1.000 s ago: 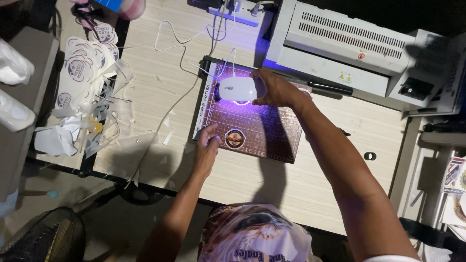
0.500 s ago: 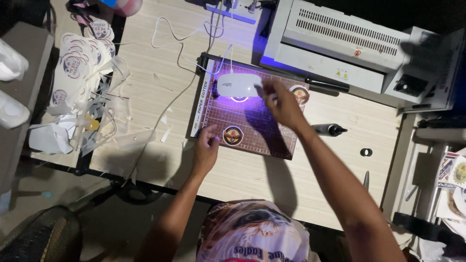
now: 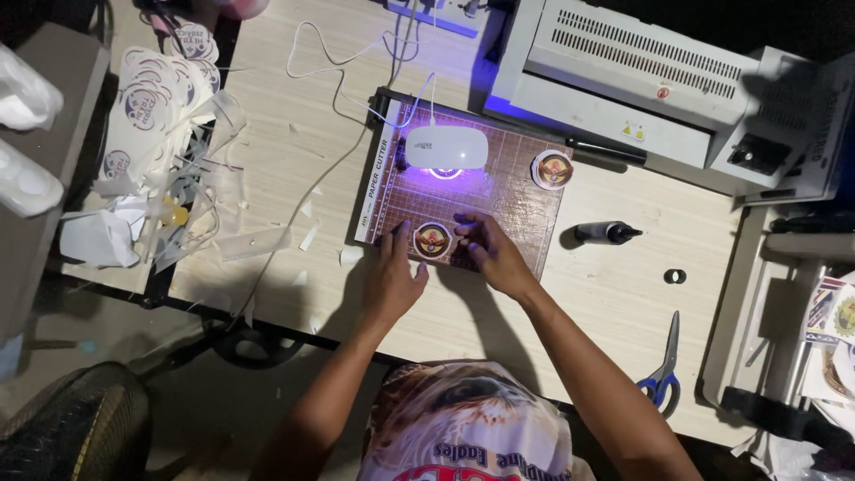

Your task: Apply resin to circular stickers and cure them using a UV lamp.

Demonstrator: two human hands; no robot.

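A round badge-like sticker lies near the front edge of a brown paper cutter board. My left hand rests at its left side, fingertips touching the board. My right hand rests at its right side, fingers spread by the sticker. Neither hand grips anything. A small white lamp stands at the back of the board and throws purple light down. A second round sticker lies at the board's back right corner.
A grey laminator sits at the back right. A small black bottle, a black ring and blue-handled scissors lie to the right. Cut round stickers and scraps are piled at left. White cables cross the table.
My right hand let go of the white lamp and came down to the front sticker. The lamp now stands alone at the back. My left hand stayed beside the sticker.
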